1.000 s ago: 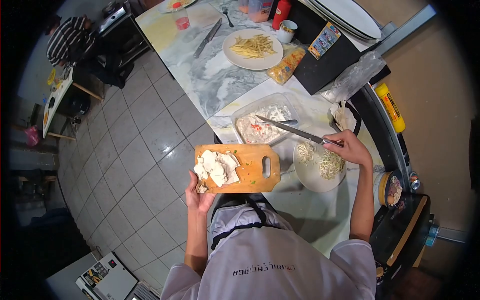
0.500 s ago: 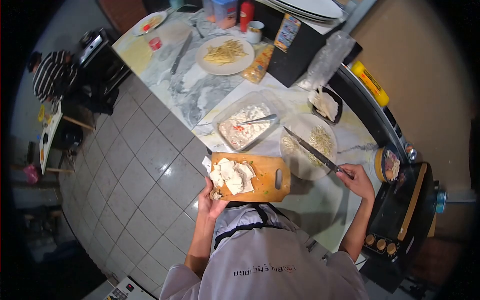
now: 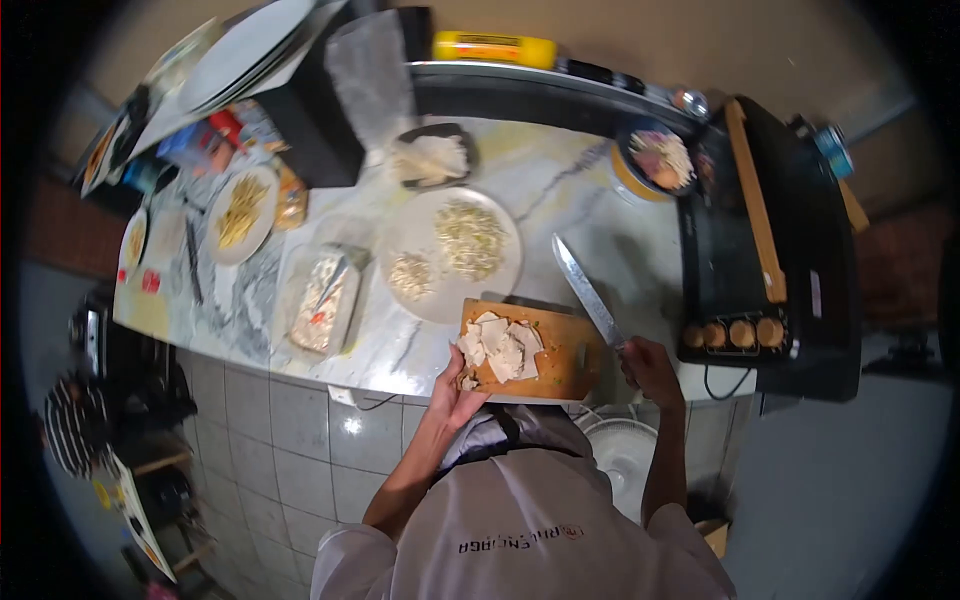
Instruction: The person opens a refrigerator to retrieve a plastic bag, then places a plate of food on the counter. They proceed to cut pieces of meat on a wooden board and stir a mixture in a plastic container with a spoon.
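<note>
My left hand (image 3: 456, 393) grips the left end of a wooden cutting board (image 3: 570, 362), held at the counter's front edge. White, pale sliced pieces (image 3: 508, 345) are heaped on the board's left half; their exact kind I cannot make out. In my right hand (image 3: 652, 372) is a kitchen knife (image 3: 590, 293), its blade angled up and left beyond the board's right side. Just behind the board a large round plate (image 3: 420, 300) carries bean sprouts (image 3: 470, 240) and a smaller pale chopped heap (image 3: 410, 275).
Left of the plate stands a plastic tub (image 3: 325, 300) of creamy mixture with a spoon. A dark bowl (image 3: 435, 155) sits behind the plate. At right are a filled round bowl (image 3: 652, 165) and a black oven (image 3: 790, 240). A person in stripes (image 3: 75, 430) is far left.
My view and body have turned to the right, so the counter appears rotated. The board has come along in my left hand, and the knife in my right hand now points more upright.
</note>
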A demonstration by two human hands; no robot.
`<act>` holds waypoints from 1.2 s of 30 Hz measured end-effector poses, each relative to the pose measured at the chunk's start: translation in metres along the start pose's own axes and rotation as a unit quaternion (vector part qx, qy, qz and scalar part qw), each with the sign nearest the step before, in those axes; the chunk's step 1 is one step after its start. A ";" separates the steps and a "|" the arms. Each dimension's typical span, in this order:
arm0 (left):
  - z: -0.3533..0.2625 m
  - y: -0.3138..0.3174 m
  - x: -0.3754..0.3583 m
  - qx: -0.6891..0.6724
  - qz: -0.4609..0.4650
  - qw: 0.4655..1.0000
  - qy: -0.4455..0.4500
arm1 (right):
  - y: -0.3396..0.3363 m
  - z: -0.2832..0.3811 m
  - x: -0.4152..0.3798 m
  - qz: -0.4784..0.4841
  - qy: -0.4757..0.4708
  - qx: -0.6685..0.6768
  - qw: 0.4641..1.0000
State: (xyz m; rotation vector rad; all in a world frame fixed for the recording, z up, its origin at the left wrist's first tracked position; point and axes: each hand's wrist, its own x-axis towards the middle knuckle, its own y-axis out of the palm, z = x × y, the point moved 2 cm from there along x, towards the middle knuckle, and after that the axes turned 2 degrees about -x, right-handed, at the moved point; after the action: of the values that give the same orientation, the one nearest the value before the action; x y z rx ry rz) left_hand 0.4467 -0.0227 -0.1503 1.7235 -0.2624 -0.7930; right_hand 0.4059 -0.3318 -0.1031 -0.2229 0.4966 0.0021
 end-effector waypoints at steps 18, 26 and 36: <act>0.071 0.024 0.091 0.224 -0.083 0.971 -0.009 | -0.021 -0.073 0.013 -0.320 -0.098 -0.174 0.926; 0.057 0.026 0.079 0.452 -0.226 0.859 0.084 | -0.022 -0.066 0.036 -0.332 -0.125 -0.204 0.913; 0.044 0.033 0.060 0.595 -0.183 0.781 0.043 | -0.025 -0.050 0.055 -0.352 -0.199 -0.323 0.856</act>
State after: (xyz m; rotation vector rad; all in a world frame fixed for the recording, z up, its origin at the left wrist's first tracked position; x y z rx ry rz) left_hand 0.4709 -0.0997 -0.1470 3.0829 -0.4198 -0.8767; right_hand 0.4320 -0.3694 -0.1664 -1.0385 -0.0439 -0.5011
